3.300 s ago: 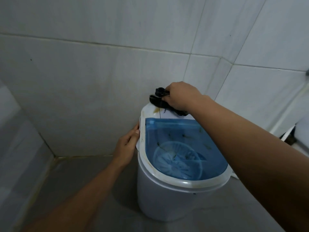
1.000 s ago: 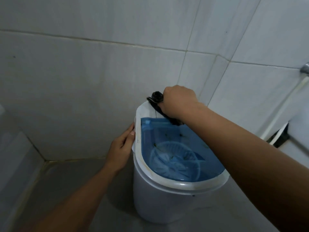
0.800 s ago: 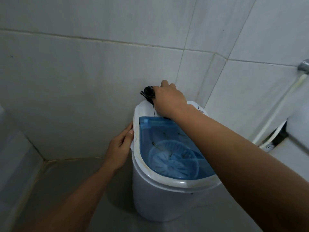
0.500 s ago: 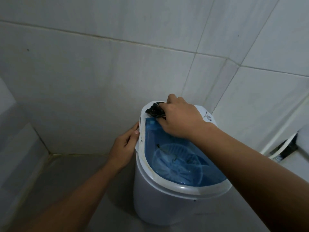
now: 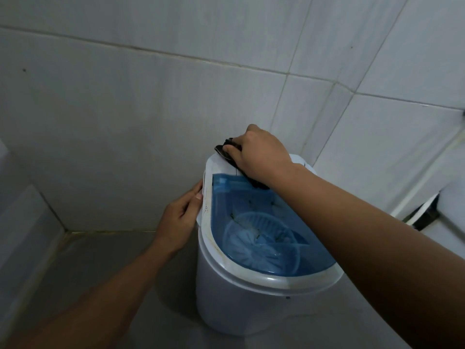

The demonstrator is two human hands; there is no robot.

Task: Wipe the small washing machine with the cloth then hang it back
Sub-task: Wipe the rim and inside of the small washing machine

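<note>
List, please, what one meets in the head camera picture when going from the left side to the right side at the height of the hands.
left hand → washing machine white rim → dark cloth → right hand → white hose by the right wall

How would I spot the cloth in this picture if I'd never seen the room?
Find the small white washing machine with its blue lid in the tiled corner. At its far rim the right hand presses a crumpled cloth, the only black thing there.
</note>
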